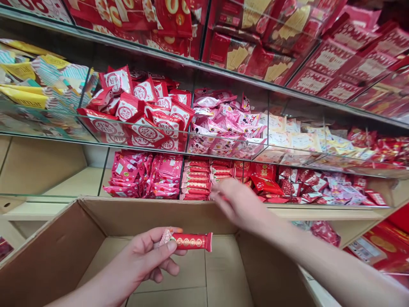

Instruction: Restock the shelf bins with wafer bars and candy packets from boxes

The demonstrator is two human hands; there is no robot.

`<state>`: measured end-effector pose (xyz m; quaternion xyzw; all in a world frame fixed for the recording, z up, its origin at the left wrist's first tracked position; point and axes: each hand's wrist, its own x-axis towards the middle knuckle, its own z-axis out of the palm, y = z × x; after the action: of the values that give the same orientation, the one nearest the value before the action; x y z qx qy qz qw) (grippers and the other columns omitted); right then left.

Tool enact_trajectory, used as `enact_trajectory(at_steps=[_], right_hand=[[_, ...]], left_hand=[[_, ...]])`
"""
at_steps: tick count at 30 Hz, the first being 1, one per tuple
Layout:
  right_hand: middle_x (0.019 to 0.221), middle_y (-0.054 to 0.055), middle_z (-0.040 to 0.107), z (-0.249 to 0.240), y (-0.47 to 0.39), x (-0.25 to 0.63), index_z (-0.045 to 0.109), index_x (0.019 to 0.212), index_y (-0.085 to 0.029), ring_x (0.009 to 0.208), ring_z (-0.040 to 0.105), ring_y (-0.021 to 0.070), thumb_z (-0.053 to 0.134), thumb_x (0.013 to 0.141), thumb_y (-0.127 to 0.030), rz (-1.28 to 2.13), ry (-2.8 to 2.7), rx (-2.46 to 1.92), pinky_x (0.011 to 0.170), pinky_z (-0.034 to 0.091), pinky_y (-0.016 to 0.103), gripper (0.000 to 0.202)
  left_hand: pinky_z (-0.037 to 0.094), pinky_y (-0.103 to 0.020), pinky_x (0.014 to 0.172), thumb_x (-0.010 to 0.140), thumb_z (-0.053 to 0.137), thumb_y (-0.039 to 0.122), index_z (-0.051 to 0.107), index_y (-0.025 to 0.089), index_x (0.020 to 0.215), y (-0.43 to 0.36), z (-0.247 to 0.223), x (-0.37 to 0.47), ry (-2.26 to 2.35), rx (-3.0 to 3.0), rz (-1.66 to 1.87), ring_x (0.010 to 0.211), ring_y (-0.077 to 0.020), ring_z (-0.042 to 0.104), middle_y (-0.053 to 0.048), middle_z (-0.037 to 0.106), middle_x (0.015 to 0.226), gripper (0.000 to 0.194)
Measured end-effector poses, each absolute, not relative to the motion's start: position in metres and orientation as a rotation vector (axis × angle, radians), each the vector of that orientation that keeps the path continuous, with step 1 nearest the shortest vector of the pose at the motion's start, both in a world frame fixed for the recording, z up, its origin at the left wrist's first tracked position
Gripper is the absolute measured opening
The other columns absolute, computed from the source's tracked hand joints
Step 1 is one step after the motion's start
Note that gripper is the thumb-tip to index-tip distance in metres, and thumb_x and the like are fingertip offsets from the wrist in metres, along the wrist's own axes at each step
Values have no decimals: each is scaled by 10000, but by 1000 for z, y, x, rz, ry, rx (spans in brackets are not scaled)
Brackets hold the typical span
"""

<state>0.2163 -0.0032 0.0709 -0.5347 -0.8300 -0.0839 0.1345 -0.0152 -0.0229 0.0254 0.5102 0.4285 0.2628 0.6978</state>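
The lower shelf [76, 183] bears, left to right, pink packets [128, 172], red sticks [195, 179] in stacked rows, red packets [263, 183] and lilac sachets [343, 189]. On the middle shelf [47, 135], glass dividers part yellow bags [24, 98], red-and-white pouches [148, 132], pink pouches [228, 123] and cream pouches [290, 138]. The upper shelf [128, 45] carries mostly red packs [243, 55].

- On the yellow packet [28, 100] at left, we read letters ending in "mar".
- On a red-and-white packet [116, 81], we seem to read 好事 inside the round emblem.
- Along the red stick packet [193, 242] in the left hand [155, 256], we see gold characters, too small to read.
- The white label [367, 249] at lower right defeats us.
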Motion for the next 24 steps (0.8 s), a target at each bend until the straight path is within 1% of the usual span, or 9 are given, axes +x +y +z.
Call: enact_trajectory(at_steps=[2,5,7,9,12,14,18,21,24], right_hand=[[1125,128,550,60,-38,198,452,1208,-104,1011,514,190,473,849,-448,101,-2529,-1238,858,420,252,498],[1024,109,583,43,-55,186,453,1194,-104,898,533,165,400,903,-259,233,-2636,-1128,803,436,258,334],[938,88,598,38,-40,195,514,1114,-121,836,530,162,341,908,-163,122,-2592,-1176,791,429,281,273],[936,83,598,41,-11,214,550,1061,-135,861,518,173,334,903,-147,-79,-2423,-1300,824,406,304,268],[1120,138,537,52,35,246,506,1154,-83,1034,448,200,331,882,-107,-432,-2255,-1517,923,340,309,325],[1149,143,524,59,59,259,475,1198,-78,1067,435,201,312,874,-86,-555,-2231,-1706,937,328,296,363],[1143,160,541,65,87,264,484,1202,-97,1072,462,242,310,870,-99,-599,-2220,-1860,931,332,338,375],[1265,185,454,67,99,264,465,1230,-93,1177,391,270,324,864,-103,-599,-2194,-1925,973,288,359,392],[1247,202,472,69,104,266,462,1230,-68,1122,461,256,323,858,-86,-535,-2214,-1965,928,343,326,397]], left_hand=[[387,-204,591,752,600,432,625,212,904,-24,27,-14,917,1191,574,705,-113,565,9,623,849,269],[382,-215,574,760,574,464,575,222,1006,-24,22,-11,895,1225,588,692,-124,583,-12,641,901,345],[377,-223,555,744,578,490,504,244,1094,-24,17,-9,923,1218,620,686,-136,596,-23,645,934,434],[380,-229,555,728,592,493,464,250,1125,-23,15,-9,946,1213,637,700,-147,599,-24,646,926,483],[371,-220,554,722,616,455,525,214,1006,-22,15,-9,945,1224,604,685,-133,584,-11,638,852,384],[354,-211,543,719,626,431,549,200,925,-23,14,-10,927,1231,569,660,-120,579,-4,636,823,319],[337,-208,541,716,629,414,555,194,841,-30,12,-9,881,1288,479,628,-109,569,-1,639,793,263],[381,-227,605,711,622,427,572,200,807,-41,16,-7,867,1380,399,674,-129,556,-1,631,783,251],[421,-265,663,730,577,434,641,227,850,-52,32,-12,1003,1648,216,738,-184,563,-19,645,787,248]])
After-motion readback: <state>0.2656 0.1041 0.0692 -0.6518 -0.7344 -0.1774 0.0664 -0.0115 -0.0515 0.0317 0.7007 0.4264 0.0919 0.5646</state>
